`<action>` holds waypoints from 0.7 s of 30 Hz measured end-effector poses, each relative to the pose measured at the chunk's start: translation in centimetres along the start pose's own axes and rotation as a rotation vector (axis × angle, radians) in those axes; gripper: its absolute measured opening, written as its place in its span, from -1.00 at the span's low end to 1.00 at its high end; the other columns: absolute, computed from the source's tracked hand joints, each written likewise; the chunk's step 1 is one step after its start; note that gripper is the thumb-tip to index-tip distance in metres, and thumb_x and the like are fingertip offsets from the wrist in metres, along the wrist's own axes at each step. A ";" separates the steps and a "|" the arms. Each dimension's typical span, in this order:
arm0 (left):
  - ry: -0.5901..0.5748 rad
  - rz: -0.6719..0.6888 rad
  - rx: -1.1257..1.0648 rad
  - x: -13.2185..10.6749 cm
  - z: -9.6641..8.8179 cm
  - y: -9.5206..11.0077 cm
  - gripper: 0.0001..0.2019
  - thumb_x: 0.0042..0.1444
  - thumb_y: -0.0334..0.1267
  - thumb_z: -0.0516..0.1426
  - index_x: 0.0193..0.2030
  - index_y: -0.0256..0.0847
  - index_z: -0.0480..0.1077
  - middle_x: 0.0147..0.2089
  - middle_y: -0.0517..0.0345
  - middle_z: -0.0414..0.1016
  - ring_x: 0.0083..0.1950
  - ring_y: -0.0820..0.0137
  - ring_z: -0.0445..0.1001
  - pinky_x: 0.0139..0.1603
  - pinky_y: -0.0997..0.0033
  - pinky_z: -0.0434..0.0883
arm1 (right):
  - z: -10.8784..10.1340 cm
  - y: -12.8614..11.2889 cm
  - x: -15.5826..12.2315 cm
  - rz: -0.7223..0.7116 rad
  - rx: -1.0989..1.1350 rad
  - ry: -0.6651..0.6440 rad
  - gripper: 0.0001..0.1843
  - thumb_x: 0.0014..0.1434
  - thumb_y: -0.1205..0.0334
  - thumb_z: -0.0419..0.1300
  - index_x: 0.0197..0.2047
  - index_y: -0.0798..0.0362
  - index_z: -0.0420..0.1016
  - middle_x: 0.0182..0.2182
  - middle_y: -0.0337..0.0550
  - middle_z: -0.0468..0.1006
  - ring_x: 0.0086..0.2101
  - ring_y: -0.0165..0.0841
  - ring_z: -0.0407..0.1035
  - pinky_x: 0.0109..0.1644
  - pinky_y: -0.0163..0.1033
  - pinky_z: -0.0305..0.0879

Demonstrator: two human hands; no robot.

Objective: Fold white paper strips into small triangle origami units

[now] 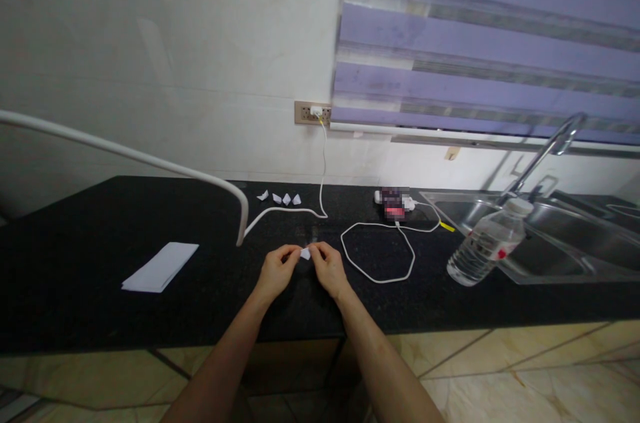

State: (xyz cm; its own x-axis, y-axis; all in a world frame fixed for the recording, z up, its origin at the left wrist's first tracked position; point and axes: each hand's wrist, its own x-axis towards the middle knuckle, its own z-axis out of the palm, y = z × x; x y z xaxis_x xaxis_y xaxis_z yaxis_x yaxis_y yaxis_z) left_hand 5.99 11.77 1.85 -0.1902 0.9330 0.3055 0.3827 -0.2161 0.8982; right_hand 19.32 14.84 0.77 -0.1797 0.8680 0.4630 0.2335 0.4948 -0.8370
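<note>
Between my two hands is a small folded piece of white paper [305, 254], held just above the dark counter. My left hand [278, 269] pinches its left side with thumb and forefinger. On the other side, my right hand [328, 267] is closed on its right edge. Several small folded paper pieces [287, 199] lie in a row farther back, near the wall. A stack of white paper sheets [161, 267] rests to the left of my hands.
A white cable [378, 281] loops to the right, joined to a phone [394, 204]. Farther right, a clear water bottle [487, 243] stands by the steel sink [540, 279] and faucet [550, 143]. A white curved rod [150, 159] crosses the left side. A wall socket [305, 113] holds a plug.
</note>
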 end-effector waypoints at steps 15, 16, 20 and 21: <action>0.026 -0.034 0.047 -0.1 -0.3 0.1 -0.78 -0.11 -0.14 0.08 -0.47 -0.24 0.44 -0.46 0.18 0.48 -0.40 0.41 0.40 -0.35 0.48 0.30 | 0.0 0.1 0.1 0.108 0.097 0.050 -0.73 0.02 0.10 0.07 -0.44 0.11 0.45 -0.58 -0.25 0.41 -0.53 -0.43 0.26 -0.45 -0.36 0.19; 0.026 -0.037 0.046 0.0 -0.2 0.0 -0.79 -0.10 -0.14 0.08 -0.47 -0.24 0.44 -0.46 0.18 0.48 -0.40 0.41 0.40 -0.35 0.48 0.29 | 0.0 0.0 0.1 0.106 0.088 0.051 -0.73 0.03 0.10 0.06 -0.44 0.11 0.45 -0.58 -0.25 0.40 -0.53 -0.43 0.26 -0.45 -0.36 0.19; -0.008 -0.039 0.010 0.0 -0.3 0.0 -0.77 -0.08 -0.14 0.06 -0.42 -0.24 0.44 -0.44 0.18 0.47 -0.39 0.41 0.39 -0.34 0.49 0.29 | -0.2 -0.2 0.1 0.087 0.062 0.043 -0.73 0.07 0.13 0.01 -0.43 0.10 0.45 -0.55 -0.23 0.42 -0.49 -0.41 0.28 -0.42 -0.35 0.19; -0.019 -0.041 0.001 0.0 -0.3 0.1 -0.77 -0.07 -0.14 0.06 -0.41 -0.24 0.44 -0.45 0.19 0.46 -0.40 0.42 0.39 -0.34 0.49 0.29 | -0.2 -0.2 0.1 0.086 0.062 0.037 -0.73 0.07 0.13 0.00 -0.42 0.10 0.45 -0.55 -0.23 0.42 -0.49 -0.40 0.28 -0.41 -0.35 0.20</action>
State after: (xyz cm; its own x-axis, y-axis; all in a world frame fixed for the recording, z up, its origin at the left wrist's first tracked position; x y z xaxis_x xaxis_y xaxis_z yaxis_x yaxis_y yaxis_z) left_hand 5.75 11.65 2.04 -0.1885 0.9465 0.2620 0.3761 -0.1769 0.9095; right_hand 19.41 14.88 1.03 -0.1254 0.9088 0.3978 0.1864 0.4155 -0.8903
